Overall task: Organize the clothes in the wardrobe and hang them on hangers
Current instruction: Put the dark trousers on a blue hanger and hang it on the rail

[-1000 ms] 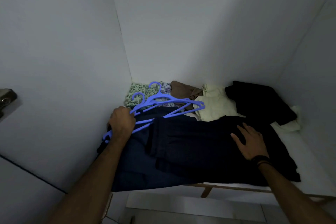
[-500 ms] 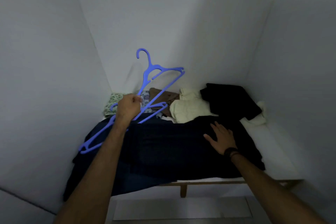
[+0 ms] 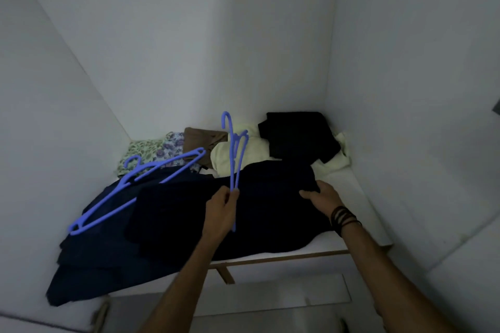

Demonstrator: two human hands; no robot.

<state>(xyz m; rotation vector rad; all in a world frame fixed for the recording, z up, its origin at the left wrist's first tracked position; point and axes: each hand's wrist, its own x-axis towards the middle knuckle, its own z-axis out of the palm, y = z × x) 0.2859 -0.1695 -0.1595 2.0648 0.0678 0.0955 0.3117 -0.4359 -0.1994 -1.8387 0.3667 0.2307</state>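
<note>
Thin blue plastic hanger [image 3: 234, 159] upright

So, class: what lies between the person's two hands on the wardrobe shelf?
Head view: only dark navy garment lies between left hand, holding a blue plastic hanger, and right hand.

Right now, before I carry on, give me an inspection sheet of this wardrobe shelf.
Surface: white shelf, mostly covered by clothes.
Job's things: dark navy garment spread across the front; blue hanger held upright; more blue hangers lying on the left; black garment, cream garment, brown garment and floral fabric at the back.
Clutter: nothing seen.
Grippers: left hand grips the hanger; right hand rests on the navy garment.
Cables: nothing seen.
Surroundings: white wardrobe walls.
</note>
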